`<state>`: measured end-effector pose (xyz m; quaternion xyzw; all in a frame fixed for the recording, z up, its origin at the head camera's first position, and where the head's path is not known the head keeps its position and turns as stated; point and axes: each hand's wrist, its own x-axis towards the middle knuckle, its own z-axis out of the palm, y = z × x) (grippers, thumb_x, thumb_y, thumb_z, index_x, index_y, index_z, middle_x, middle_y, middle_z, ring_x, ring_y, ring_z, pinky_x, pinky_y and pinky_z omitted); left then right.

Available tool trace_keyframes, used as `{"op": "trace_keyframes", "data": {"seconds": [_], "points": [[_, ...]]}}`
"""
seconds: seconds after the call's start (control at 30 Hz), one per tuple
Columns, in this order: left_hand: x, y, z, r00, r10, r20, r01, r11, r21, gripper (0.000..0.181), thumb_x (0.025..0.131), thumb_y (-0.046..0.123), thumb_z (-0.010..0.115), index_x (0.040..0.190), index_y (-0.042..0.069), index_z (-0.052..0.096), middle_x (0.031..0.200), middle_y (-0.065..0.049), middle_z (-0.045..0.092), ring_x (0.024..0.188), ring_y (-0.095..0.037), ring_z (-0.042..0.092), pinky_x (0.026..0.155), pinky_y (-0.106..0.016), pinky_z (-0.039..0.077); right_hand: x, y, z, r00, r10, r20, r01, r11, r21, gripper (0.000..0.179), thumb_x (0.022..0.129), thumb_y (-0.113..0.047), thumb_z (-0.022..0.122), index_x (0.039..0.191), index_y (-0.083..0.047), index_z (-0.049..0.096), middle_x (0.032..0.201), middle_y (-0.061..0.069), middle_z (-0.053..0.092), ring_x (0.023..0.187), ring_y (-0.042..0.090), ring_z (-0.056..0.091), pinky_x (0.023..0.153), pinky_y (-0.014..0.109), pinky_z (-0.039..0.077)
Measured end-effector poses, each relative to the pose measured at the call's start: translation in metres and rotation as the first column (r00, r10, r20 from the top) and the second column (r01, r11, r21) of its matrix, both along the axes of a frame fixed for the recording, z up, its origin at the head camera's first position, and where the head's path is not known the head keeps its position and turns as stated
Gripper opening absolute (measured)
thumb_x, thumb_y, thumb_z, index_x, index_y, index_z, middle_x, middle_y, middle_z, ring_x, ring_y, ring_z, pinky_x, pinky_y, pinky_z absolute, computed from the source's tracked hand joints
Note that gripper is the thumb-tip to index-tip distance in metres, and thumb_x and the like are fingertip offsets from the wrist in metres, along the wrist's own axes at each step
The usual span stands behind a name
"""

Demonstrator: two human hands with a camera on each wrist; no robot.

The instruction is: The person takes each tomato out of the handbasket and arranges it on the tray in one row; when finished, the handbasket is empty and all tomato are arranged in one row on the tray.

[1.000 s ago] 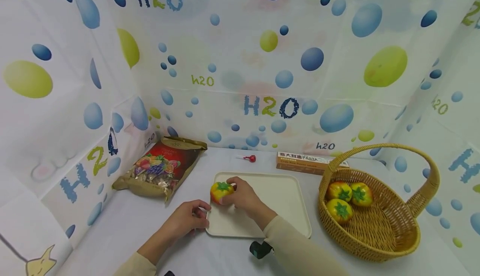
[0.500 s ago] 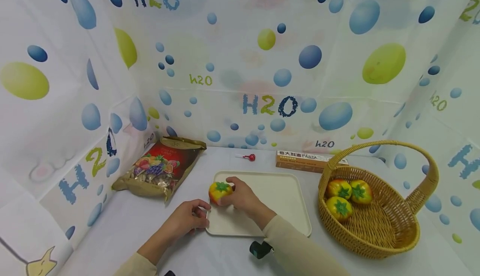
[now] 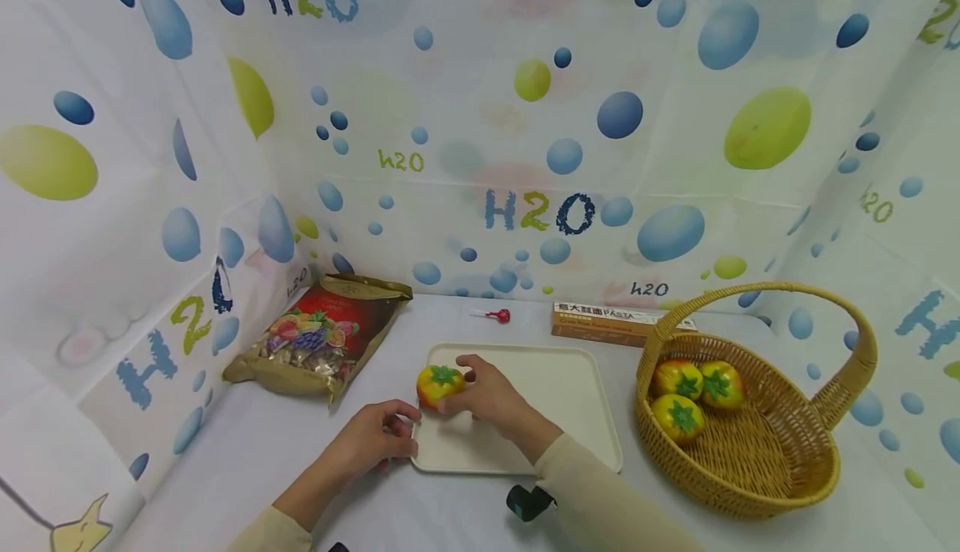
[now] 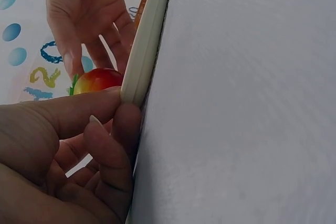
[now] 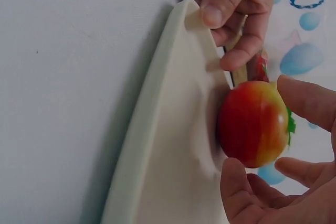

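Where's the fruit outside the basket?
In the head view, the fruit is at the left edge of the tray, just left of the right hand.

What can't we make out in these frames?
Head: part of the pasta box, behind the basket and its handle.
Head: small print on the bag, too small to read.
Left wrist: the fruit's lower part, behind the left hand and tray.
Right wrist: the rest of the right hand, cut off by the right edge.
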<state>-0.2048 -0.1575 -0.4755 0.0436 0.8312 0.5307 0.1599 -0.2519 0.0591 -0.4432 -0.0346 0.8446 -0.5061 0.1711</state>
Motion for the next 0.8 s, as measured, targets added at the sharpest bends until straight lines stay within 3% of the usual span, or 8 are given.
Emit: {"op": "trace_keyframes", "data": {"seconds": [0.23,0.47,0.8], "points": [[-0.001,0.000,-0.002,1.000,0.005,0.018,-0.005,1.000,0.005,0.039,0.081,0.005,0.081,0.117,0.006,0.066,0.085,-0.006,0.061,0.066,-0.018,0.057,0.053,-0.031,0.046,0.004,0.024,0.018,1.000,0.023,0.011,-0.023,0.999,-0.033,0.079,0.081,-0.022,0.086,0.149,-0.013,0.047,0.142,0.020,0.053,0.110,0.031,0.061,0.088,0.048,0.058],[0.000,0.000,-0.001,1.000,0.009,0.016,-0.009,1.000,0.003,0.040,0.081,0.006,0.081,0.118,0.006,0.066,0.086,-0.006,0.060,0.067,-0.018,0.057,0.053,-0.031,0.046,0.011,0.057,0.047,1.000,0.030,0.000,-0.030,0.998,-0.055,0.077,0.083,-0.024,0.085,0.150,-0.021,0.046,0.144,0.017,0.051,0.109,0.027,0.063,0.091,0.045,0.057],[-0.001,0.000,-0.002,1.000,0.010,0.027,-0.010,1.000,0.000,0.040,0.081,0.006,0.081,0.118,0.006,0.066,0.086,-0.006,0.061,0.067,-0.018,0.058,0.053,-0.030,0.046,0.027,0.107,0.083,0.996,0.020,-0.082,-0.023,0.999,-0.044,0.074,0.084,-0.027,0.084,0.149,-0.024,0.048,0.140,0.011,0.056,0.120,0.030,0.059,0.089,0.043,0.058]]}}
